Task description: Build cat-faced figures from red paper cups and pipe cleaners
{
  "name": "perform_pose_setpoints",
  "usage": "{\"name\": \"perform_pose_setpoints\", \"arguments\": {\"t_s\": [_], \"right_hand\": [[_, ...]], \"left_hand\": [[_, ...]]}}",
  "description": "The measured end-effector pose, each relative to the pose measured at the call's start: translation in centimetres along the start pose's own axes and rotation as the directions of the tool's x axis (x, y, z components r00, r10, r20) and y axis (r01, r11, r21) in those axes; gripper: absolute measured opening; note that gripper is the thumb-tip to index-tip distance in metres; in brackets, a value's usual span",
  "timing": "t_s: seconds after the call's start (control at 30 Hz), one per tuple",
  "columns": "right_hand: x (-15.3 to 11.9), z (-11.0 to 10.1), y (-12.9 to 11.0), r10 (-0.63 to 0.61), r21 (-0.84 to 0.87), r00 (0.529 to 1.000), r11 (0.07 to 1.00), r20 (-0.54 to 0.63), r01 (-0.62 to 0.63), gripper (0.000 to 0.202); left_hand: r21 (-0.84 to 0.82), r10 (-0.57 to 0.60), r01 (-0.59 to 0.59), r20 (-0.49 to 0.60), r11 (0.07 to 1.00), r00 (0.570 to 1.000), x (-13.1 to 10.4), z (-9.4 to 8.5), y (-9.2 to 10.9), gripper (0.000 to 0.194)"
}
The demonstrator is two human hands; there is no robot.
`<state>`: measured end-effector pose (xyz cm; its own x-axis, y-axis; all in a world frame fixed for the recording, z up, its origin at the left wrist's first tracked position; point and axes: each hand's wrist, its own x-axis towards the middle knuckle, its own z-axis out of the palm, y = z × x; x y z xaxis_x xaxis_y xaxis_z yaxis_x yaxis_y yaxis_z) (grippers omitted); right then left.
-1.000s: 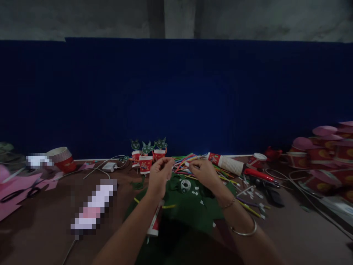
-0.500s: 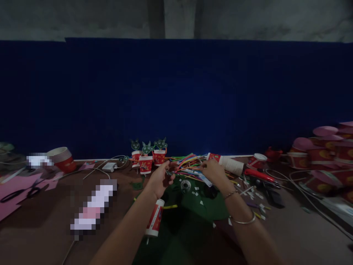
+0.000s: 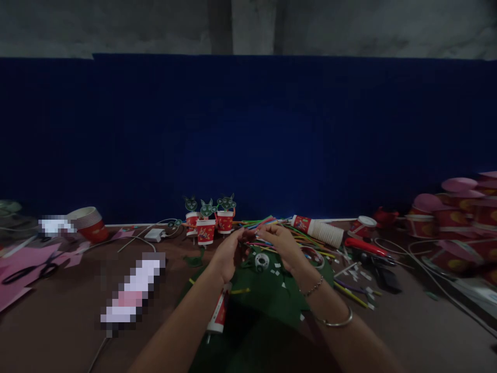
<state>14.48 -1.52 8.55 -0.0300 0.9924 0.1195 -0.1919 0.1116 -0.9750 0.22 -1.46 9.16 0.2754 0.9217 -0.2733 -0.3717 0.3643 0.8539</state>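
Note:
My left hand (image 3: pixel 228 254) and my right hand (image 3: pixel 280 244) are close together in front of a pile of coloured thin sticks (image 3: pixel 298 237). The left fingers are curled inward, and what they hold is dark and hard to see. My right thumb and fingers are pinched near the left fingertips. A small pale thing shows at them, too small to name. Below the hands a roll of tape (image 3: pixel 262 262) lies on a green sheet (image 3: pixel 267 295). Beside my left wrist a red and white paper cup (image 3: pixel 218 316) lies on its side.
Three red cups with green animal faces (image 3: pixel 205 228) stand behind. A stack of cups (image 3: pixel 322 231) lies at right, near a red-handled tool (image 3: pixel 367 245) and paper scraps. Scissors (image 3: pixel 31 272) rest on pink paper at left. More decorated cups (image 3: pixel 430 217) crowd the far right.
My right hand has moved left from the coloured sticks to my left hand, uncovering another ring-shaped roll on the right. My left hand has shifted slightly, and its wrist covers more of the lying cup.

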Motion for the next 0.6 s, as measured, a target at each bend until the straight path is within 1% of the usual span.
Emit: {"name": "perform_pose_setpoints", "arguments": {"t_s": [0.1, 0.2, 0.27, 0.3, 0.33, 0.37, 0.43, 0.47, 0.5, 0.53, 0.6], "right_hand": [[0.00, 0.05, 0.07, -0.032, -0.042, 0.999, 0.999, 0.023, 0.033, 0.022], [-0.04, 0.07, 0.22, -0.071, -0.152, 0.997, 0.986, 0.027, 0.074, 0.022], [-0.01, 0.03, 0.40, -0.126, -0.271, 0.992, 0.954, 0.011, 0.124, 0.021], [0.02, 0.00, 0.50, -0.173, -0.338, 0.985, 0.927, -0.001, 0.163, 0.021], [0.06, -0.01, 0.61, -0.233, -0.403, 0.972, 0.891, -0.007, 0.210, 0.020], [0.09, -0.01, 0.72, -0.296, -0.463, 0.955, 0.848, -0.007, 0.259, 0.019], [0.08, 0.07, 0.86, -0.404, -0.553, 0.915, 0.762, 0.001, 0.337, 0.018], [0.02, 0.15, 0.89, -0.445, -0.583, 0.895, 0.726, 0.006, 0.365, 0.017], [-0.09, 0.26, 0.89, -0.482, -0.605, 0.876, 0.694, 0.011, 0.390, 0.016], [-0.25, 0.38, 0.85, -0.515, -0.620, 0.857, 0.667, 0.017, 0.413, 0.015], [-0.63, 0.67, 0.74, -0.566, -0.628, 0.824, 0.631, 0.027, 0.455, 0.012]], "left_hand": [[-0.007, 0.007, -0.007, 0.005, 1.000, 1.000, 0.23, -0.16, -0.11, 0.027], [-0.003, 0.001, -0.001, 0.012, 1.000, 1.000, 0.34, -0.29, -0.17, 0.028], [0.050, 0.041, -0.041, 0.005, 0.998, 0.999, 0.24, -0.24, -0.25, 0.029], [0.103, 0.087, -0.086, -0.003, 0.991, 0.996, 0.15, -0.17, -0.33, 0.030], [0.172, 0.156, -0.152, -0.011, 0.973, 0.988, 0.05, -0.09, -0.42, 0.031], [0.249, 0.245, -0.233, -0.016, 0.940, 0.970, -0.04, 0.00, -0.52, 0.031], [0.385, 0.420, -0.388, 0.002, 0.837, 0.908, -0.11, 0.09, -0.69, 0.032], [0.428, 0.484, -0.443, 0.016, 0.787, 0.875, -0.07, 0.06, -0.73, 0.031], [0.453, 0.525, -0.477, 0.023, 0.753, 0.851, 0.01, -0.05, -0.71, 0.031], [0.463, 0.542, -0.488, 0.018, 0.740, 0.840, 0.12, -0.22, -0.64, 0.031], [0.455, 0.531, -0.465, -0.023, 0.760, 0.847, 0.36, -0.70, -0.34, 0.034]]}}
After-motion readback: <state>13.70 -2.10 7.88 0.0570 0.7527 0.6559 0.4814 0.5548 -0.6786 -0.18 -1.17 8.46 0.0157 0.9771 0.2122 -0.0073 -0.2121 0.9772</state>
